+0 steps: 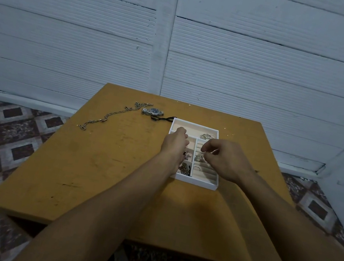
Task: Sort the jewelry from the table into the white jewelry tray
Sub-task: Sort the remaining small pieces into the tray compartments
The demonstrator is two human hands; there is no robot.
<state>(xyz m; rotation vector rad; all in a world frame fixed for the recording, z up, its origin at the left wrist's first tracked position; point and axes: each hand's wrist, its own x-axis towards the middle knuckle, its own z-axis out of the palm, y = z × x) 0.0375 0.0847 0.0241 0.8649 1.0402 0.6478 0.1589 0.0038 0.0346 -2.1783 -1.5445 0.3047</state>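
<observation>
Placing small pieces looks like the step in hand. The left hand (176,141) and right hand (226,161) hover over the white jewelry tray (194,181) with fingers curled; I cannot tell whether either pinches anything. The chain (110,116), watch (153,111) and black cord (165,118) lie on the table (93,174) at the tray's ten to eleven o'clock, so the next move is probably a reach there.

Nothing here can be read: no text, label, brand or number. The only likely bearer is the watch (154,111) lying on the desk (94,163). Its dark dial is too small and blurred to make out any numerals or maker's name.
</observation>
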